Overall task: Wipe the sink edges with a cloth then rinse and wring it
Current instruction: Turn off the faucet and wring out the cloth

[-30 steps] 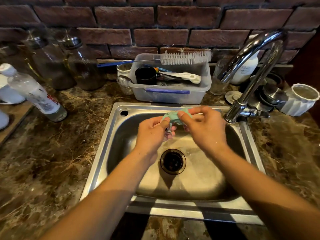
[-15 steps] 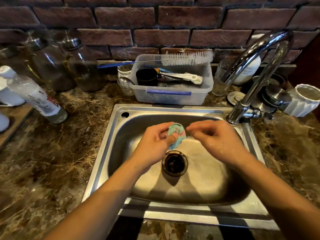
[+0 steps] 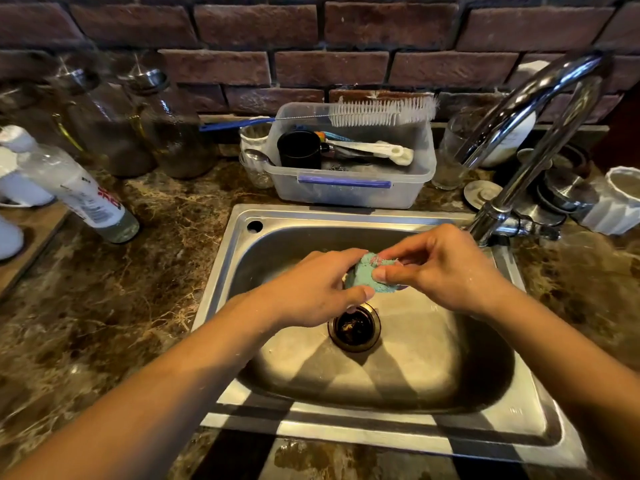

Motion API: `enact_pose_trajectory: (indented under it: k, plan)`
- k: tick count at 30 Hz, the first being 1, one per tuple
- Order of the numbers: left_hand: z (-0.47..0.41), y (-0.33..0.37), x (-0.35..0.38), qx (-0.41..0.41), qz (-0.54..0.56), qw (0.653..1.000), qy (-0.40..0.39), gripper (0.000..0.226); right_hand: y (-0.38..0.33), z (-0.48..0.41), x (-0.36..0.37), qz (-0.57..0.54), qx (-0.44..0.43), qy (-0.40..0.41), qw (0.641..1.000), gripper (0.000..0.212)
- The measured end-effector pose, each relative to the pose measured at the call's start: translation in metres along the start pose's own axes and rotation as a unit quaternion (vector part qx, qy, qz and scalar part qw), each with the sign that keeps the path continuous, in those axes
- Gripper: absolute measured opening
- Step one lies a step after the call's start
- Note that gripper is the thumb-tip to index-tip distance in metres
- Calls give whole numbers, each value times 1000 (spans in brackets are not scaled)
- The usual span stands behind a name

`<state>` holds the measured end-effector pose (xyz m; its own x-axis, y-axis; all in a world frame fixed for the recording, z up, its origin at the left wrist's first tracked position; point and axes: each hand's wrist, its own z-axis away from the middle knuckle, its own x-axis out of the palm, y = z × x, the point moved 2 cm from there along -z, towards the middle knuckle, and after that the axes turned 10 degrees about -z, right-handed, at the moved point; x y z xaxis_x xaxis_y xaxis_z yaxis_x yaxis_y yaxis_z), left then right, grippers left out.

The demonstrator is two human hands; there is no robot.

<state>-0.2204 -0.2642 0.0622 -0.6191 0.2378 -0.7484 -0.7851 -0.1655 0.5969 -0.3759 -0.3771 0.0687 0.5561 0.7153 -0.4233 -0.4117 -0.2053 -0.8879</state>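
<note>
- Teal cloth (image 3: 363, 277), bunched into a small wad, sits between my two hands above the steel sink (image 3: 221, 271), just at 12 o'clock of the drain (image 3: 354, 327)
- My left hand (image 3: 311, 289) is curled round the cloth from 9 o'clock, thumb pressed along its lower edge
- My right hand (image 3: 446, 268) pinches the cloth from 3 o'clock, thumb and fingertips closed on its upper corner
- Chrome faucet (image 3: 530, 140) rises at 2 o'clock of the basin, spout arching over toward my right hand
- At 12 o'clock behind the sink stands a clear plastic tub (image 3: 349, 194) with a white bottle brush (image 3: 381, 110) lying across its rim
- A clear bottle (image 3: 76, 188) leans on the marble counter (image 3: 138, 271) at 10 o'clock
</note>
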Motion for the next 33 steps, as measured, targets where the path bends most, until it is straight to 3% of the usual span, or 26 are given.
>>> enact_pose_trajectory:
  k: [5,7,11,15,18,21,23,25,27,30,33]
  plan:
    - [-14,12,-17,34,-236,970,34,23,6,1,2,-126,46,10,991,20]
    - [-19,13,-24,35,-247,968,33,25,6,-1,2,-173,61,23,983,20]
    - [-26,12,-22,3,-198,980,22,53,1,-3,5,-259,87,41,961,13]
    - [-30,17,-21,-20,-283,952,115,34,-3,-4,8,-262,95,-7,960,15]
    - [-32,22,-26,32,-379,916,126,24,1,-2,5,-289,127,-71,946,16]
    - [-33,28,-29,92,-453,879,122,31,14,0,0,-378,199,-181,886,31]
    - [-33,31,-32,194,-456,852,167,32,23,2,4,-438,246,-291,814,65]
    - [-31,35,-34,307,-426,823,219,29,29,3,13,-491,229,-406,736,96]
    - [-35,39,-34,369,-406,797,253,29,25,3,26,-529,197,-484,669,107]
    - [-35,47,-34,411,-402,763,295,22,10,1,41,-533,178,-560,609,98]
    - [-33,44,-37,425,-406,743,320,21,0,4,49,-526,188,-553,618,67]
